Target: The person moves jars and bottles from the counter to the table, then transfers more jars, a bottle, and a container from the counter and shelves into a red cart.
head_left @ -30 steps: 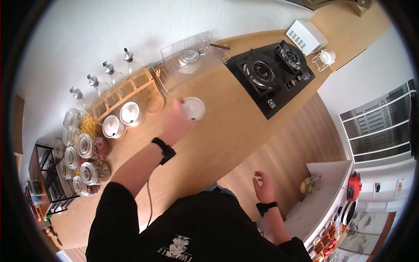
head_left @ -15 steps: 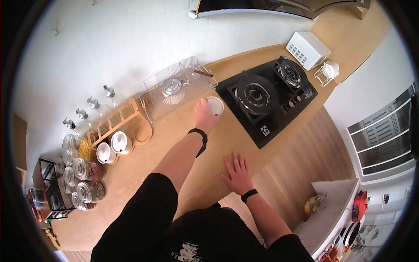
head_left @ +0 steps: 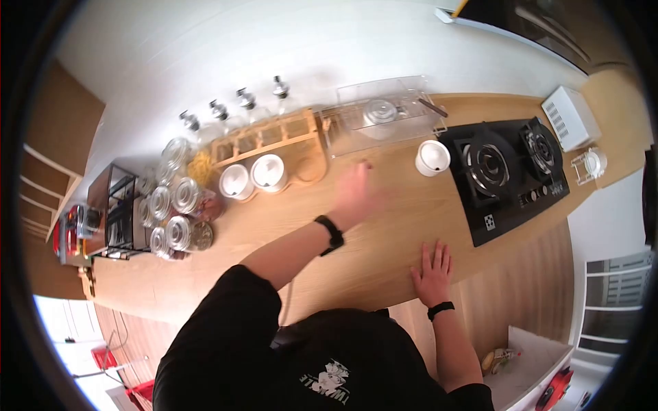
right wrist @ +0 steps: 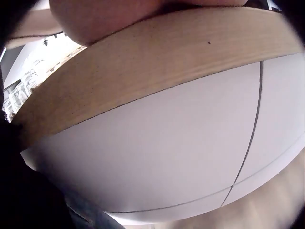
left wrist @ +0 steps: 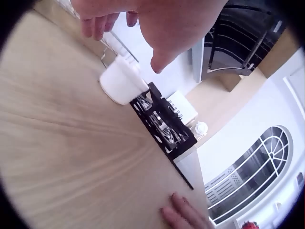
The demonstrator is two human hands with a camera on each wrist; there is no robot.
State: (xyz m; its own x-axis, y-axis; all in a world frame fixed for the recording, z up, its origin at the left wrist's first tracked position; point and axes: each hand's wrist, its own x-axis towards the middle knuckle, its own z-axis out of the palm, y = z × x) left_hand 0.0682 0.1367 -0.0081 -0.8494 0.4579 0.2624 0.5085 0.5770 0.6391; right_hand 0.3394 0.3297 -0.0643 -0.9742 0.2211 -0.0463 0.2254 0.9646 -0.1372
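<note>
A white lidded canister [head_left: 432, 159] stands upright on the wooden counter [head_left: 384, 236], close to the left edge of the black gas stove [head_left: 504, 178]. My left hand [head_left: 356, 195], blurred in the head view, hovers over the counter to the left of this canister. In the left wrist view nothing lies between the loosely extended fingers [left wrist: 99, 27] and the thumb, and the white canister shows beyond them. My right hand [head_left: 433, 277] rests on the counter near its front edge, fingers spread. Two matching white canisters [head_left: 268, 172] sit in a wooden holder [head_left: 310, 168] with a bare round recess.
Pump bottles [head_left: 247, 99] stand behind the wooden holder. Several glass jars [head_left: 185, 195] crowd the left side beside a black rack [head_left: 122, 205]. A clear dish rack [head_left: 380, 123] with a lidded glass pot is at the wall. A white appliance [head_left: 570, 118] stands beyond the stove.
My left hand carried the white canister right toward the stove, let it go there, and has drawn back left. The right hand came up onto the counter edge. The head view swung left.
</note>
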